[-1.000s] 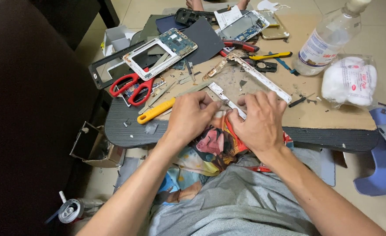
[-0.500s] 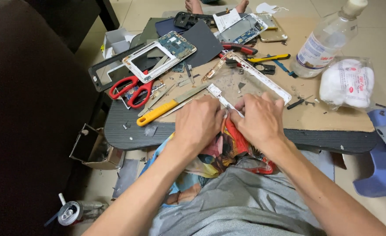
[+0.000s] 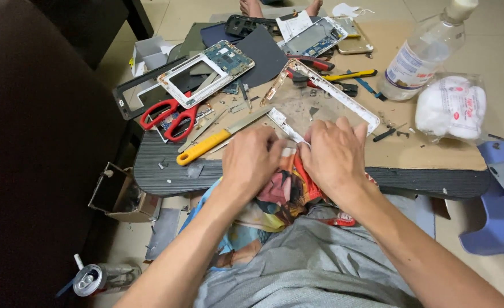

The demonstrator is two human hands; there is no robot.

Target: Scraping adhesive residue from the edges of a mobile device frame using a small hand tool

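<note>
While curled, both hands point(image 3: 295, 157) pinching white frame point(image 3: 283, 122)

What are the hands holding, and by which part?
Both the left hand and right hand pinch the near end of a white frame strip; its far end sticks out toward the table.

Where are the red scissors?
In the head view, the red scissors lie on the left side of the board, just below the white phone frame and above the yellow-handled knife.

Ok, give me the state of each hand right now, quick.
Left hand: closed, pinching the near end of the white frame strip.
Right hand: closed on the same strip, fingers curled over it.
</note>
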